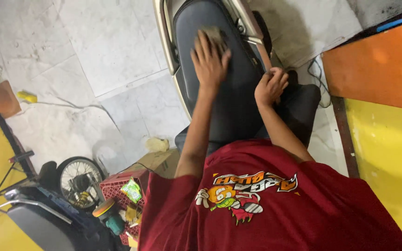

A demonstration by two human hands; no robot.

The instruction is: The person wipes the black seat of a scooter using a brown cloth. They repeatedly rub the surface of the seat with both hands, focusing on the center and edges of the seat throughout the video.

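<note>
nearest of all is the red t-shirt (266,204) the person wears, filling the lower frame, with a cartoon print in orange, white and green across the chest. beyond it lies the biggest thing here, the dark motorbike seat (229,93), its long axis running straight away from the body toward the top of the view, framed by a pale silver grab rail (164,42) on the left edge.

the left hand (209,60) is the farther one out, laid flat with fingers spread and only lightly curled, pressing a small grey-brown cloth (215,35) onto the seat; the cloth pokes out just past the fingertips, so it lies ahead of the hand along the seat's length. the right hand (271,86) is nearer the body, curled almost into a fist at the seat's right edge; whether it grips anything i cannot tell.

off to the lower left, a spoked wheel (80,179) stands beside a red plastic crate (126,186), with a brown cardboard box (157,162) just behind and a small green packet (132,190) resting on the crate. an orange and yellow panel (382,93) lines the right side.
</note>
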